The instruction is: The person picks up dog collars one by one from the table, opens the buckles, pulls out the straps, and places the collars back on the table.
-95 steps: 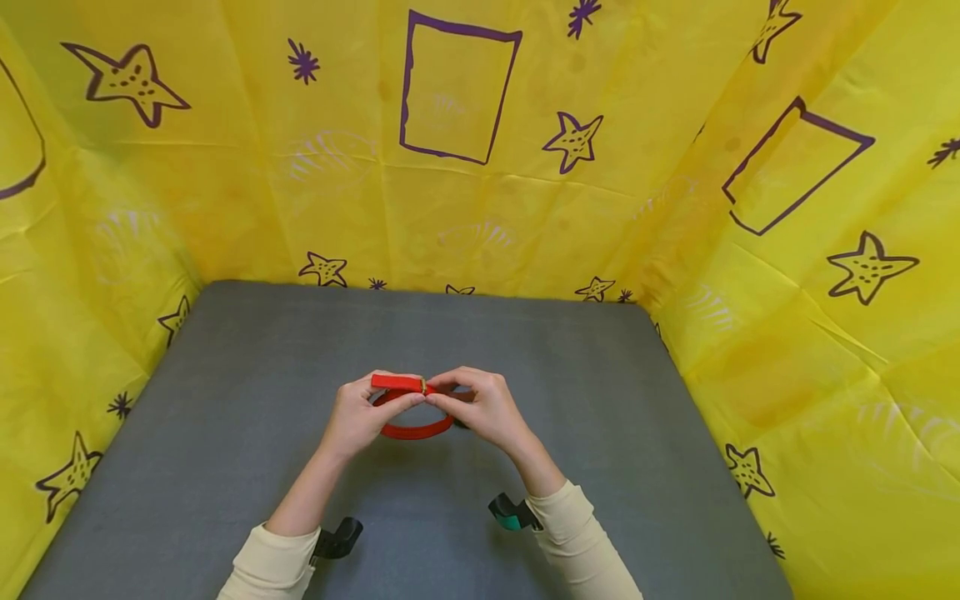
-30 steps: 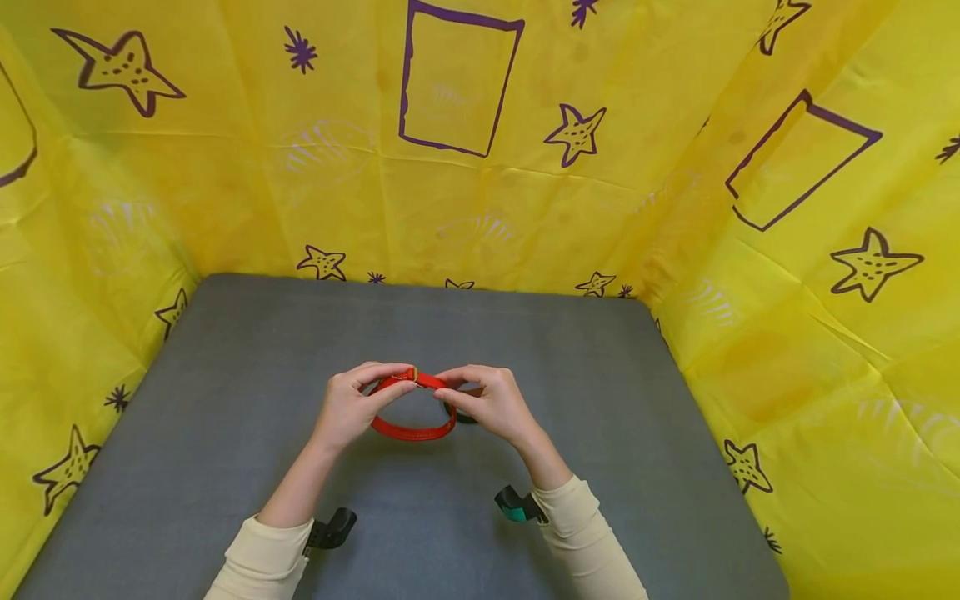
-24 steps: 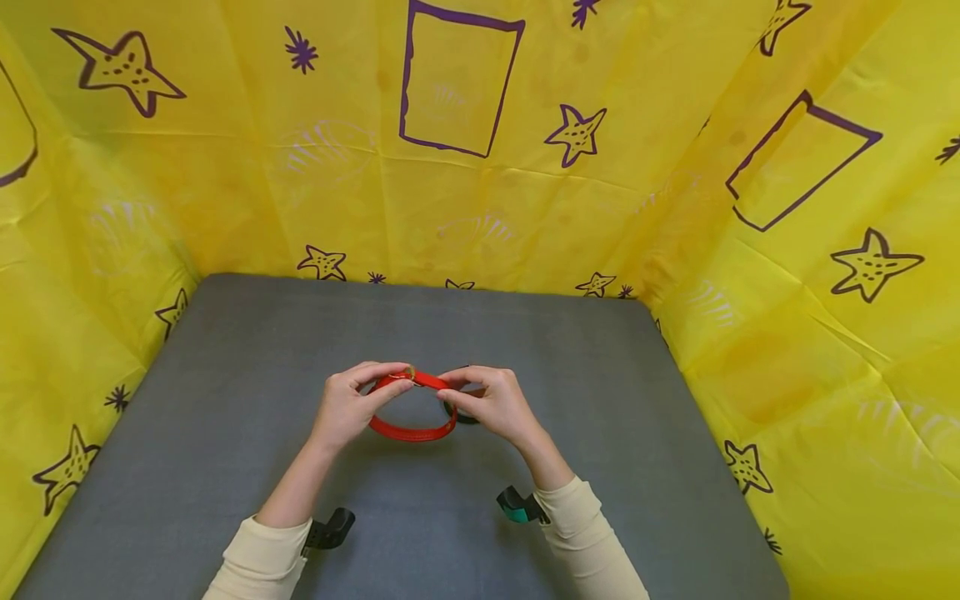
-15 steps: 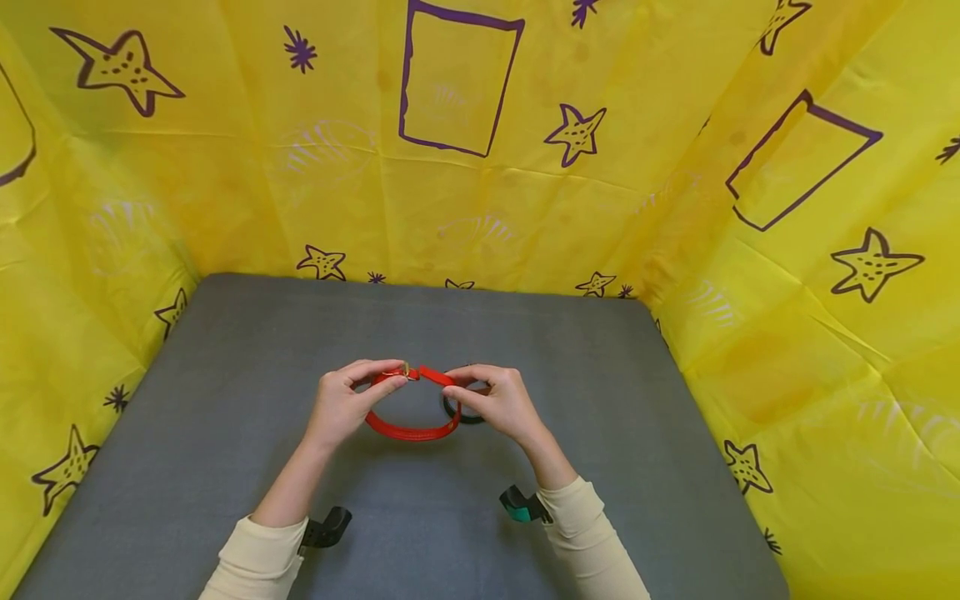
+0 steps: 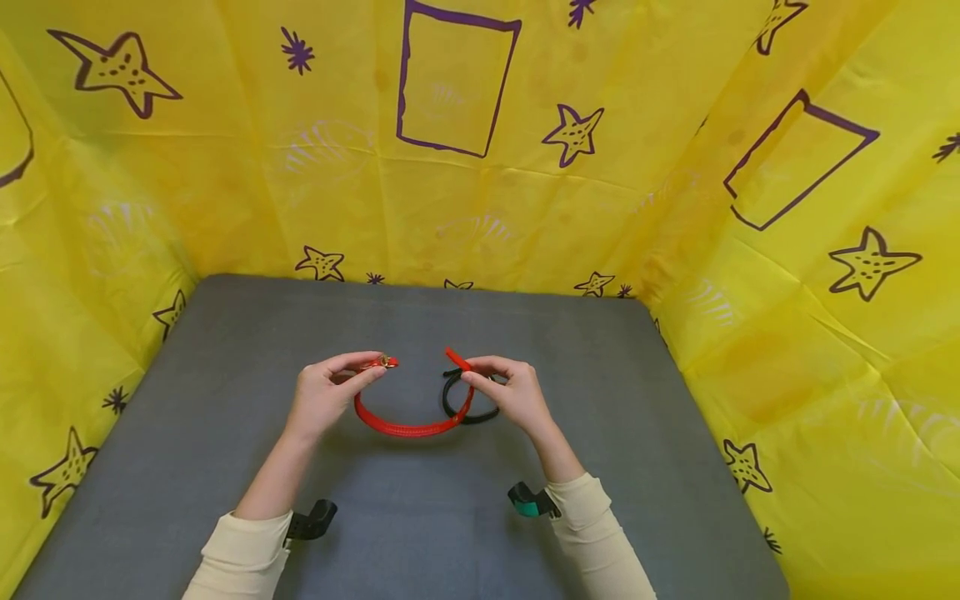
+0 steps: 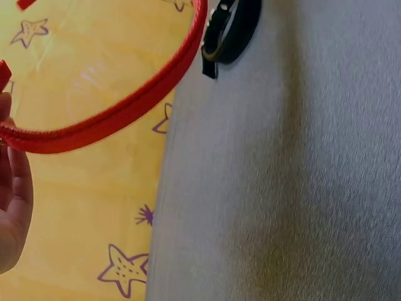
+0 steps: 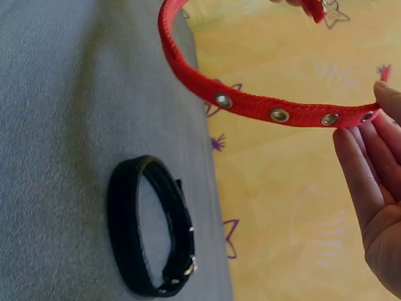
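A red collar (image 5: 408, 430) is spread into an unfastened loop held up over the grey table. At its buckle end, my left hand (image 5: 322, 396) pinches the strap beside the brass-coloured buckle (image 5: 387, 361). The eyelet end is pinched between thumb and fingers of my right hand (image 5: 517, 396), its tip sticking up past the fingertips. Metal eyelets (image 7: 279, 115) line that part of the strap in the right wrist view. In the left wrist view the red collar (image 6: 113, 125) curves down from my left hand (image 6: 14, 207), which is partly cut off by the frame.
A black collar (image 7: 122, 219), buckled into a ring, stands on the grey table (image 5: 420, 533) behind the right side of the red one. Yellow cloth walls (image 5: 465, 200) with purple drawings rise at the back and both sides. Each wrist carries a black camera mount (image 5: 315, 520).
The red strap's end has come out of the buckle. My hands have drawn apart, left hand leftward and right hand rightward, widening the loop and baring more of the black collar.
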### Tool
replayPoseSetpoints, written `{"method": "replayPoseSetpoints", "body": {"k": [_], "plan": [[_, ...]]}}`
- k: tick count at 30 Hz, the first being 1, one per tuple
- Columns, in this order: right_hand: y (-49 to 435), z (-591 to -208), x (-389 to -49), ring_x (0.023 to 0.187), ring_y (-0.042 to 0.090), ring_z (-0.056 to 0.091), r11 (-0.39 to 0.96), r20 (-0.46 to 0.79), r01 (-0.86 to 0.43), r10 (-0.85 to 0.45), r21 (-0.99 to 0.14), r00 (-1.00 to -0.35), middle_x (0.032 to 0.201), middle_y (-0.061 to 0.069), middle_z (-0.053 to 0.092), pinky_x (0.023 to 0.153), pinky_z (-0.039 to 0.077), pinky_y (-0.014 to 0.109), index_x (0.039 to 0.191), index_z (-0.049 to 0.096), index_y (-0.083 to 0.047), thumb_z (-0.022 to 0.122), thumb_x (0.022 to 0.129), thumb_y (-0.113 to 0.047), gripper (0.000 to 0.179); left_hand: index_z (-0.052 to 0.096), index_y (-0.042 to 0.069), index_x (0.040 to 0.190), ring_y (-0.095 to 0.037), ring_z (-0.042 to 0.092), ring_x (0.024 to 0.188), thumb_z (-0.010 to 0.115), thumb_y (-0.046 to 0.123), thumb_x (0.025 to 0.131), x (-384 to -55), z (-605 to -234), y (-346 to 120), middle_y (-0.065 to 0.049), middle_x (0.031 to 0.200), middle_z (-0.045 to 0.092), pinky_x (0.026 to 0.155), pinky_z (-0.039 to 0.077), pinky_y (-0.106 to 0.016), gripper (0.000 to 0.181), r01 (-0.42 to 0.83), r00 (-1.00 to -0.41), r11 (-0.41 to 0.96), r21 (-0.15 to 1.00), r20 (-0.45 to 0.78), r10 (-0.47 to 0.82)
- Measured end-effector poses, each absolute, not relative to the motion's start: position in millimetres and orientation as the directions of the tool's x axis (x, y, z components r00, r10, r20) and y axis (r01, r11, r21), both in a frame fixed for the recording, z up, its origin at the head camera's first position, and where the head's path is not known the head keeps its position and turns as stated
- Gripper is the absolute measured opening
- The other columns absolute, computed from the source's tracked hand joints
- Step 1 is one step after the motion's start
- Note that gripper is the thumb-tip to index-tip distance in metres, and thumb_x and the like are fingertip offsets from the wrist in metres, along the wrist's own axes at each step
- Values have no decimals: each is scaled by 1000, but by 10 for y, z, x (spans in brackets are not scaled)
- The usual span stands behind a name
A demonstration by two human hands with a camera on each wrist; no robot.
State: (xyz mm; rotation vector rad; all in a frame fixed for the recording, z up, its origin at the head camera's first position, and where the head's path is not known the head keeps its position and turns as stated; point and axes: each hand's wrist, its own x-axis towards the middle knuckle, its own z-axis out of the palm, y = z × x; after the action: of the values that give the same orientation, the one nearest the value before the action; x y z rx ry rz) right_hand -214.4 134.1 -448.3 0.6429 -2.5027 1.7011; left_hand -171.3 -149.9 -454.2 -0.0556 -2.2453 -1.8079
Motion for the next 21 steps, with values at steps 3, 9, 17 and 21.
{"method": "replayPoseSetpoints", "body": {"k": [3, 9, 17, 21], "plan": [[1385, -4512, -2182, 87, 15, 67, 271, 225, -301, -279, -914, -934, 92, -3, 74, 76, 55, 30, 104, 77, -16, 78, 85, -28, 22, 75, 8, 109, -9, 68, 74, 81, 26, 82, -1738, -4559, -1575, 6, 86, 73, 64, 53, -20, 33, 149, -973, 227, 962, 183, -138], [1435, -4575, -2274, 80, 19, 69, 125, 146, -178, -230, -976, -962, 92, 8, 72, 77, 57, 45, 107, 73, -1, 77, 86, -18, 27, 74, 7, 111, -7, 68, 80, 81, 31, 81, -1781, -4592, -1691, 6, 91, 74, 66, 53, -20, 39, 109, -980, 237, 965, 144, -136], [1503, -4654, -2392, 88, 27, 70, -19, 76, -74, -126, -997, -989, 91, 6, 73, 78, 57, 41, 110, 68, 8, 72, 89, -9, 27, 70, -2, 114, -3, 69, 78, 80, 25, 82, -1830, -4622, -1823, 10, 87, 73, 70, 55, -19, 44, 58, -980, 140, 988, 83, -180], [1563, -4720, -2476, 89, 23, 69, -144, 40, -29, -75, -989, -996, 90, 6, 72, 77, 57, 35, 113, 65, 11, 70, 90, -8, 31, 67, -5, 118, -4, 70, 78, 80, 21, 83, -1871, -4630, -1873, 11, 87, 73, 73, 55, -22, 46, 9, -979, 7, 1000, 10, -205]]}}
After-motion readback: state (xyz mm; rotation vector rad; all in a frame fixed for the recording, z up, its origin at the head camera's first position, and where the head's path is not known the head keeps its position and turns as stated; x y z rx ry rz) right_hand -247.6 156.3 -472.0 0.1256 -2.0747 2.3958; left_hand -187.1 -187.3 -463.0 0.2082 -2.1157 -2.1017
